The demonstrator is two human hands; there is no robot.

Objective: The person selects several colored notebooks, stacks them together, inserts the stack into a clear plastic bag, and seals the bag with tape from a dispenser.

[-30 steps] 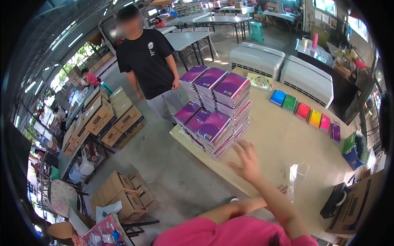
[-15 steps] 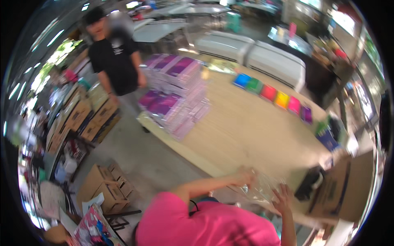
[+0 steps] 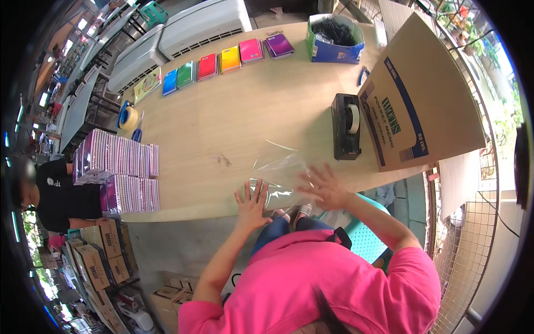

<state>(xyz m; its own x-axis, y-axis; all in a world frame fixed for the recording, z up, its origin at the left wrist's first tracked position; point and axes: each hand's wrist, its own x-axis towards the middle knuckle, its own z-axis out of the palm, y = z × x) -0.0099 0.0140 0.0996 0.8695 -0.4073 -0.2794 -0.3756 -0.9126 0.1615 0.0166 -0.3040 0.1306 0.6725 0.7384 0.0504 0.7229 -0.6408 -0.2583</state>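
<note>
A thin, clear plastic sheet (image 3: pixel 281 167) lies wrinkled near the front edge of the wooden table, catching the light. My left hand (image 3: pixel 253 207) rests at its lower left side, fingers spread and empty. On the sheet's right side is my right hand (image 3: pixel 325 188), also with spread fingers, slightly blurred. Whether its fingertips press on the plastic or hover just over it, I cannot tell. A black tape dispenser (image 3: pixel 346 128) with a roll of tape stands to the right of the sheet.
A large cardboard box (image 3: pixel 420 106) stands at the right. Several coloured notebooks (image 3: pixel 207 67) line the far side, beside a blue box (image 3: pixel 336 53) of dark strands. Wrapped notebook stacks (image 3: pixel 119 161) and tape rolls (image 3: pixel 129 118) are left, near a person in black (image 3: pixel 58 195).
The view has swung to the right, so the stacks and the other person now appear farther left. My left hand has gone from closed fingers to spread ones beside the plastic.
</note>
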